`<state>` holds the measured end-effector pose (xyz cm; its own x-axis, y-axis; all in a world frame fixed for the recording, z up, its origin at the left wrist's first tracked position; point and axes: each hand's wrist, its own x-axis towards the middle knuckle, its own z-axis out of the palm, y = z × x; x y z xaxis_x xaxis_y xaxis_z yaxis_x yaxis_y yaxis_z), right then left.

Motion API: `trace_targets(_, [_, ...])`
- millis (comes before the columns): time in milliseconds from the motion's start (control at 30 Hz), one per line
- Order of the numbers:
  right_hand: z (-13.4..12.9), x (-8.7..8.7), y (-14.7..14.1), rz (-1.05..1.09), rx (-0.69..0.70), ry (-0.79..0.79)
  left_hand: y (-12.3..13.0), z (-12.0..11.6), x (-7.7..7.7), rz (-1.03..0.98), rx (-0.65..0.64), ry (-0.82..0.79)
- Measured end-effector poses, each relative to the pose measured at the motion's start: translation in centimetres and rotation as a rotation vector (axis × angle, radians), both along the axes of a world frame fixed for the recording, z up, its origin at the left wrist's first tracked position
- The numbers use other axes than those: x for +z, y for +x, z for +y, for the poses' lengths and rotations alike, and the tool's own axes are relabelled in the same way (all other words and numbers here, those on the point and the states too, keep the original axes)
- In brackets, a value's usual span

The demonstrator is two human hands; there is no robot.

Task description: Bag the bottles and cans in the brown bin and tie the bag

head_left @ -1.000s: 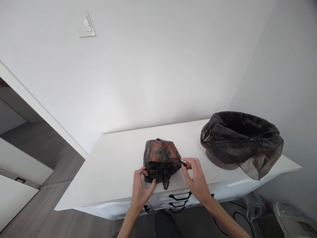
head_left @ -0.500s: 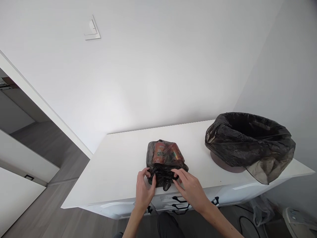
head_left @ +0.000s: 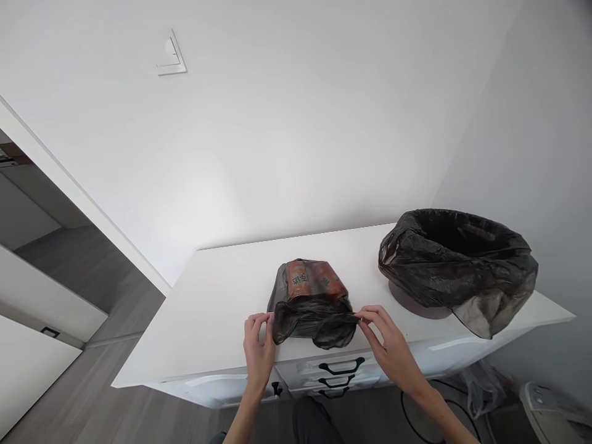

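A thin, see-through black plastic bag lies on the white cabinet top. Inside it, orange-red packages with green lettering show through the film. My left hand pinches the bag's left edge between thumb and fingers. On the opposite side, my right hand is closed on the right edge. Between my hands the mouth of the bag is stretched sideways, with loose folds hanging toward the front edge of the cabinet.
At the right of the cabinet top stands a brownish bin lined with a black bag. Black drawer handles stick out from the front. A cable and a clear plastic bag lie on the floor.
My hands have moved apart, the left one leftward and the right one rightward. The bag's gathered, bunched mouth is now spread out between them.
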<state>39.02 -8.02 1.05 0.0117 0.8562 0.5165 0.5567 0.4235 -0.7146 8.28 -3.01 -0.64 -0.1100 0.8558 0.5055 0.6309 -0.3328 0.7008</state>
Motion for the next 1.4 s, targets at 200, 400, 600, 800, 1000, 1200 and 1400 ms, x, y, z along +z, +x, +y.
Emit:
trace_targets(200, [-1.7, -0.1, -0.2, -0.036, 0.124, -0.015, 0.9, -1.3, 2.6, -0.195, 0.043, -0.040])
trace_targets(400, [-2.8, 0.1, -0.4, -0.201, 0.134, 0.027, 3.7, -5.3, 8.5, 0.214, -0.301, 0.425])
trace_targets(600, [-3.5, -0.1, -0.9, -0.163, 0.191, -0.008, 6.0, -6.1, 8.7, 0.809, -0.581, 0.102])
trace_targets(800, [-4.5, -0.2, -0.9, -0.065, 0.302, -0.156, 5.6, -5.2, 5.1, 0.901, -0.479, -0.009])
trace_targets(1000, [-1.7, -2.2, 1.6, 0.026, 0.241, -0.113, 5.2, -4.7, 4.4, 1.037, -0.296, 0.014])
trace_targets(1200, [2.9, -3.8, 4.1, 0.087, 0.064, -0.089, 6.2, -5.1, 6.0, 0.974, -0.500, 0.244])
trace_targets(1400, [5.9, -5.9, 5.8, 0.132, 0.033, -0.123, 6.6, -4.3, 5.7, 1.055, -0.560, 0.322])
